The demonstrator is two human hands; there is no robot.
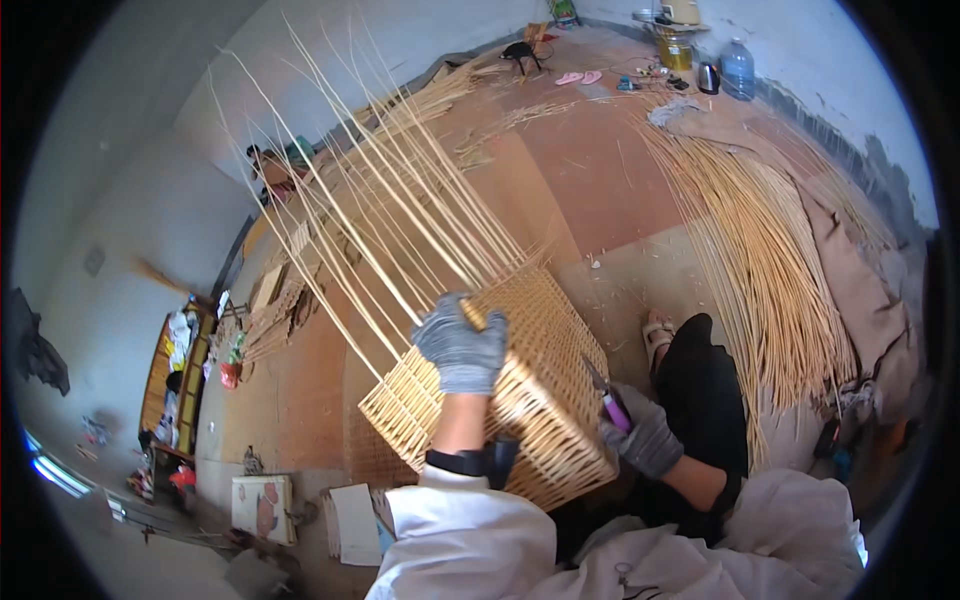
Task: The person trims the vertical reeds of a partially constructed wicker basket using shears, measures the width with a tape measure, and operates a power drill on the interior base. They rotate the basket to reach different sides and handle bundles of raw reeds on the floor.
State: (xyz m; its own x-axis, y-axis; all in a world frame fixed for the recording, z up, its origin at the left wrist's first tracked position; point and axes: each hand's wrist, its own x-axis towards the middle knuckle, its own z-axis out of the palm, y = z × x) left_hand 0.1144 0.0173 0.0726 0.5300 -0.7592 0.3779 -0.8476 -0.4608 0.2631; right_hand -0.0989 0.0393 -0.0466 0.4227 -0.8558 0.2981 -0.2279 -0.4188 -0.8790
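Observation:
My left hand (460, 345), in a grey glove, is wrapped over the edge of a woven wicker basket (550, 350), where long pale rods (400, 300) stick out toward the upper left. The basket is tilted in front of me, its underside and far parts partly hidden. My right hand (648, 440), also gloved, is closed on purple-handled shears (615, 410) beside the basket's right side, with the pointed metal end facing up and left.
Loose wicker rods (780, 300) lie at right beside my sandalled foot (655, 335). Pink slippers (570, 78), a kettle (708, 78) and a water jug (737, 70) are by the back wall. A wooden cabinet (160, 390) and white boards (355, 525) are at left.

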